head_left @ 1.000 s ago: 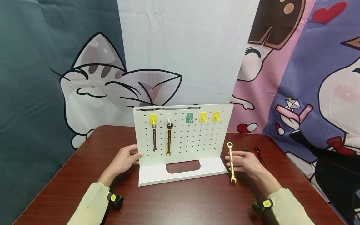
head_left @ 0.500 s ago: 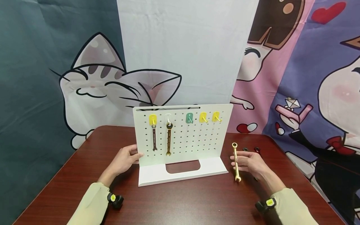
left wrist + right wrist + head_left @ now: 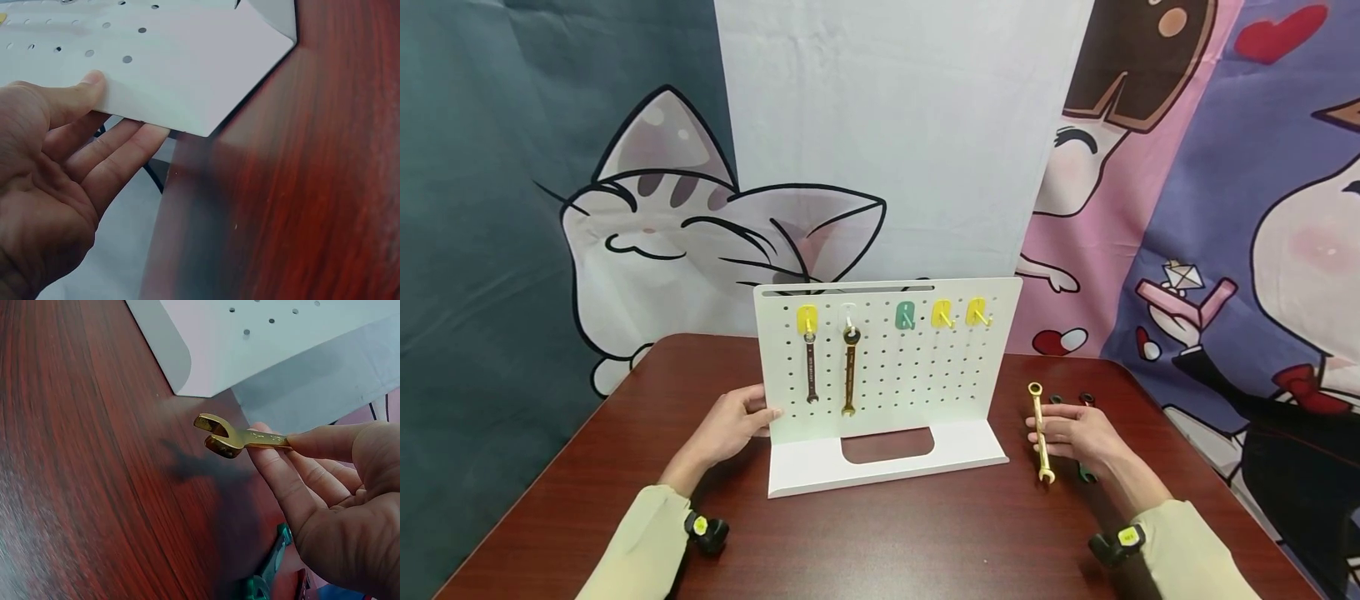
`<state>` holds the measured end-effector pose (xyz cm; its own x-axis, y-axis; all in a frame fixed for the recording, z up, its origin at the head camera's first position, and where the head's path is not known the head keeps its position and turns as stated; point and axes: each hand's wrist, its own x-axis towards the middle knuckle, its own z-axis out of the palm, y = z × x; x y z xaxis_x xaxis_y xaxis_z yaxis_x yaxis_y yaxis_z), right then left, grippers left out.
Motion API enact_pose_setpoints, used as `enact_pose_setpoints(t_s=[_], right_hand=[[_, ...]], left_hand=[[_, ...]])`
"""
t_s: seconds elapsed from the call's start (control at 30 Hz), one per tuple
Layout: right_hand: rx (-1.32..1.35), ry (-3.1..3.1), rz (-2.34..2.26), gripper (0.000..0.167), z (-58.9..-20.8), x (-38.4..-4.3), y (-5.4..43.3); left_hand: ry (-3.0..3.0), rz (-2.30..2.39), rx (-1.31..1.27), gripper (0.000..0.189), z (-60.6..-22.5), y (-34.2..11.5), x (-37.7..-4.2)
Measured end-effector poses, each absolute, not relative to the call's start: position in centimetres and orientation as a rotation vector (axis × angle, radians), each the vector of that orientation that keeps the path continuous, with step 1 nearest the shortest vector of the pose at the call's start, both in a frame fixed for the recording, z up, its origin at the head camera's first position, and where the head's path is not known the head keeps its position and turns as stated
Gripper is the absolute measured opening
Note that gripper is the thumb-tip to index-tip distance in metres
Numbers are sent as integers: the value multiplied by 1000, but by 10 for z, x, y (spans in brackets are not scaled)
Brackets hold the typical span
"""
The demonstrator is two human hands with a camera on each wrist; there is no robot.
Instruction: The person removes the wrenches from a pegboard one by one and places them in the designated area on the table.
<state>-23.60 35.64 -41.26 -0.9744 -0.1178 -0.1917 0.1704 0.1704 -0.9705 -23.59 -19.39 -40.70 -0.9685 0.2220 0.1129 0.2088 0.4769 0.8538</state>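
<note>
At its left edge, a white pegboard stand [image 3: 887,417] is pinched by my left hand [image 3: 733,425], thumb on the front and fingers behind, as the left wrist view shows. My right hand [image 3: 1084,435] holds a gold combination wrench [image 3: 1041,433] between thumb and fingers, right of the stand. It is nearly upright, ring end at the top; its open-ended jaw points out over the table in the right wrist view. Two wrenches hang on the board: a slim dark one [image 3: 811,371] from a yellow hook [image 3: 807,318], and a bronze-toned one [image 3: 850,375] from a clear hook [image 3: 847,317].
A green hook [image 3: 906,315] and two yellow hooks [image 3: 942,313] on the board's right carry nothing. On the dark red wooden table [image 3: 880,542], a green wrench [image 3: 270,569] and a red wrench [image 3: 303,586] lie beneath and behind my right hand. A printed curtain hangs behind.
My right hand has moved to the right with the gold wrench, away from the stand's edge. My left hand has stayed on the board.
</note>
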Motion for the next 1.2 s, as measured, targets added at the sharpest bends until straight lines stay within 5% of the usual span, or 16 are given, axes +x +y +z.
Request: enact_pose_setpoints(t_s=[1.2], right_hand=[[205, 2233, -1799, 52, -420, -247, 385]], left_hand=[[2668, 1561, 388, 41, -406, -193, -235]])
